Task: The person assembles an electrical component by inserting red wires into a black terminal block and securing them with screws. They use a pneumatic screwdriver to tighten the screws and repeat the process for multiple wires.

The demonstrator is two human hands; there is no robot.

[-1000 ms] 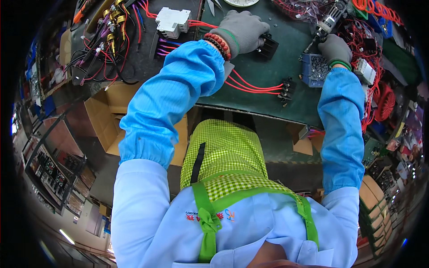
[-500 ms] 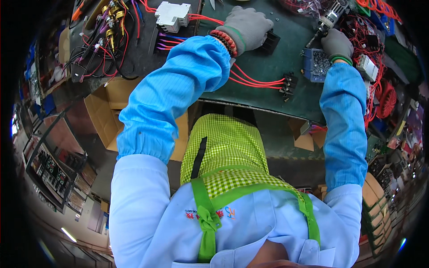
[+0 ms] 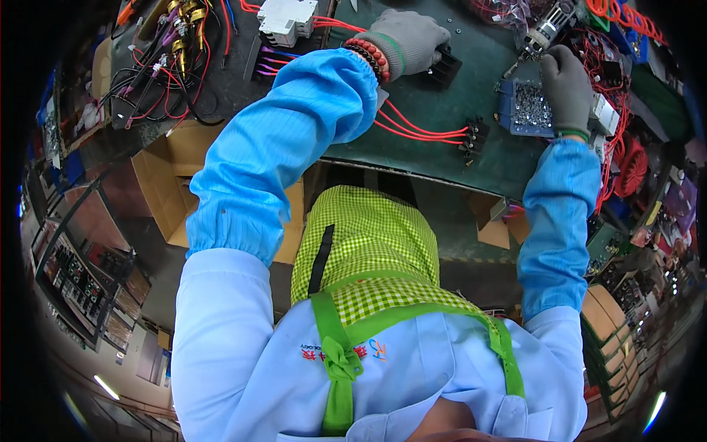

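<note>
My left hand (image 3: 409,44), in a grey glove, is closed at the far middle of the bench, its fingers curled on a black terminal block (image 3: 445,71). Part of that block is hidden under the fingers. My right hand (image 3: 570,92), gloved alike, hangs over the right side of a blue bin (image 3: 507,110) full of small metal screws. Its fingers are drawn together, and whatever they hold is hidden. Just beyond it lies an electric screwdriver (image 3: 545,33), bit pointing toward the bin. A second black terminal block (image 3: 474,141) with red wires (image 3: 423,133) rests nearer me.
White circuit breakers (image 3: 288,20) stand at the back left, beside bundled cables with brass-coloured parts (image 3: 179,48). Red wires (image 3: 615,166) and a white module (image 3: 605,116) crowd the right side. An open cardboard box (image 3: 158,180) sits below the bench edge.
My right hand has drawn back toward me from beside the screwdriver to the bin's right side. My left hand stays at the terminal block. The view has shifted slightly.
</note>
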